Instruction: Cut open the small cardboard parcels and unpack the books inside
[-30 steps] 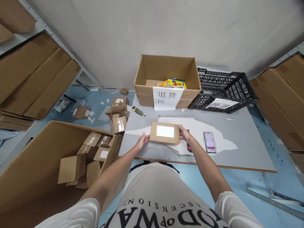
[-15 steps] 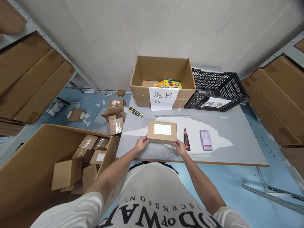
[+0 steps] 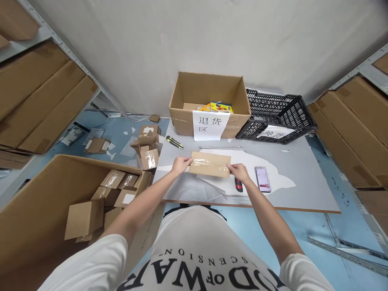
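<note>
A small brown cardboard box [image 3: 209, 163] is held between my two hands above the table. Its face with a strip of clear tape is turned toward me. My left hand [image 3: 182, 164] pinches the box's left end, and my right hand [image 3: 239, 171] grips the right end. Just below my right hand lies a red and black box cutter [image 3: 239, 185], partly covered by that hand. To the right of it rests a phone [image 3: 263, 179] with a lit, blurred screen. A yellow and black box cutter [image 3: 175, 142] lies beyond my left hand.
A large open carton [image 3: 183, 121] with a paper sign stands at the table's back, beside a black plastic crate [image 3: 280, 117]. Left of the table, a big carton [image 3: 63, 161] holds several small boxes. Shelves with cartons [image 3: 348, 141] flank both sides. Torn white paper [image 3: 281, 180] covers part of the table.
The box has been turned over: its white label no longer shows and a taped face does. Both hands have moved up and away from me, and my right hand now partly covers the red cutter.
</note>
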`<state>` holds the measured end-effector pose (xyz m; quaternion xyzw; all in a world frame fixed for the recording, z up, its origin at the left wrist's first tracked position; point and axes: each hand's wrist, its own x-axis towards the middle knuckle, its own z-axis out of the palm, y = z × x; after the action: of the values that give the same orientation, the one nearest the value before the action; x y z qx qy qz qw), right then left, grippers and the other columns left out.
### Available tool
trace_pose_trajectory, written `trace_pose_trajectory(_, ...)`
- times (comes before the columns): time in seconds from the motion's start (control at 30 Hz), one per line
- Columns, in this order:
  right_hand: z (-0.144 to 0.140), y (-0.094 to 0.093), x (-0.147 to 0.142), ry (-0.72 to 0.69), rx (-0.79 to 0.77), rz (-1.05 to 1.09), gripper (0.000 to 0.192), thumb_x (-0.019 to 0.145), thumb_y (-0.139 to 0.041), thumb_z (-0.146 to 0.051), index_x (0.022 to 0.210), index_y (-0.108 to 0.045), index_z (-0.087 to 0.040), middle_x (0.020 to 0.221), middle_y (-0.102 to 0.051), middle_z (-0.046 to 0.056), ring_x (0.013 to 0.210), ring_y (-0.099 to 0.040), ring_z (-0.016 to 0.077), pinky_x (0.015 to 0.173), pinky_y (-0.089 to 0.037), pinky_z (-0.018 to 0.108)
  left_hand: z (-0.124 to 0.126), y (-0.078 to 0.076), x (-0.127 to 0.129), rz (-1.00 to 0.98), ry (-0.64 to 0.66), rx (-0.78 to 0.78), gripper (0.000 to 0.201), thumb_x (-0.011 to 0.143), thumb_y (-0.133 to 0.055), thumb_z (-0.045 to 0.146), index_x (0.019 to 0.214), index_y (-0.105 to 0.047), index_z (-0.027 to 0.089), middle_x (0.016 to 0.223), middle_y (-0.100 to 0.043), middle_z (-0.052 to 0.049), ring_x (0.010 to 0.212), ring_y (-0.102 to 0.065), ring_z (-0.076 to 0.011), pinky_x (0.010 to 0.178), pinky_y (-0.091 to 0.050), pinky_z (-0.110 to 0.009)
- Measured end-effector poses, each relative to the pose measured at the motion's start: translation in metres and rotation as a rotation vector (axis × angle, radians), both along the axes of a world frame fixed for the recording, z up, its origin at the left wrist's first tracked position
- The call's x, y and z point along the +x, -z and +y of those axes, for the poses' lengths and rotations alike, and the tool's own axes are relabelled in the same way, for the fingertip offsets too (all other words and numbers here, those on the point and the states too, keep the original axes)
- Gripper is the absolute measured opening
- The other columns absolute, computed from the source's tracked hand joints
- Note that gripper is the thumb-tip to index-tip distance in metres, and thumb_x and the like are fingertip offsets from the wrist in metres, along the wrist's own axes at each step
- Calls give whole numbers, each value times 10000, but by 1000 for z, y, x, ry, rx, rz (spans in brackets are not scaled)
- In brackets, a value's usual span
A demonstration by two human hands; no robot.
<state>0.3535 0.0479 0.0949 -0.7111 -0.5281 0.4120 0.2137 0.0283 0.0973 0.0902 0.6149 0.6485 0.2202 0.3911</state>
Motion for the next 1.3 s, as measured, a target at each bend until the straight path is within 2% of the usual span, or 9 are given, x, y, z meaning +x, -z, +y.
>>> trace_pose_trajectory(0.23,6,25,-6,47,-101,39,380,718,-608,-527,561,-674,-188,595,-702,57,606,-686,205,567,-506,261,6,15,5,22,-42,-64,423,694,-584,556,455,-622,209,379,-533,9,482,-515,-140,493,-340,-233)
trace_pose_trajectory(0.43,9,36,-9,117,-88,49,390,690,-624,-570,621,-685,-191,592,-693,51,608,-686,207,549,-516,262,11,25,3,-16,-60,-100,426,701,-583,554,465,-618,201,386,-530,4,547,-548,-156,536,-363,-229)
trace_pose_trajectory(0.57,9,38,-12,152,-91,95,427,740,-569,-578,683,-676,-168,708,-713,87,604,-685,206,524,-527,274,18,31,3,-61,-79,-115,415,680,-611,545,466,-616,189,445,-587,-13,583,-579,-173,573,-395,-240)
trace_pose_trajectory(0.7,4,42,-13,155,-69,131,445,800,-492,-561,797,-677,-157,821,-714,95,643,-686,200,583,-548,300,15,45,-2,-169,-120,-135,412,728,-556,541,586,-664,169,581,-669,-41,666,-642,-190,642,-450,-255)
trace_pose_trajectory(0.83,-19,56,-6,209,31,139,462,859,-394,-503,1002,-657,-151,963,-696,115,745,-691,210,734,-549,360,-3,62,-17,-314,-147,-154,391,755,-536,484,844,-700,141,873,-720,-95,865,-671,-232,794,-491,-323)
trace_pose_trajectory(0.93,-43,71,-1,190,106,107,445,822,-485,-390,1202,-569,-175,1129,-648,115,943,-659,223,901,-490,394,-23,72,-27,-423,-122,-164,465,649,-667,414,1023,-672,138,1105,-665,-128,1046,-615,-265,942,-448,-384)
trace_pose_trajectory(1.1,-61,84,-8,91,132,185,752,727,-616,-310,1410,-320,-202,1396,-442,94,1197,-512,243,1000,-425,409,-43,82,-24,-552,-60,-133,755,527,-776,404,1206,-576,141,1311,-522,-129,1244,-448,-309,1079,-301,-441)
trace_pose_trajectory(1.2,-57,81,-18,75,111,198,778,725,-622,-303,1424,-290,-220,1365,-485,70,1186,-520,243,1001,-420,412,-46,79,-14,-604,12,-90,769,563,-759,454,1244,-550,166,1313,-526,-87,1271,-413,-309,1094,-262,-460)
trace_pose_trajectory(1.3,-52,76,-27,44,92,123,647,766,-564,-281,1383,-378,-227,1136,-659,50,1048,-612,236,967,-435,409,-47,71,-6,-594,-16,-125,725,580,-751,461,1224,-572,178,1274,-564,-58,1257,-431,-314,1082,-287,-457)
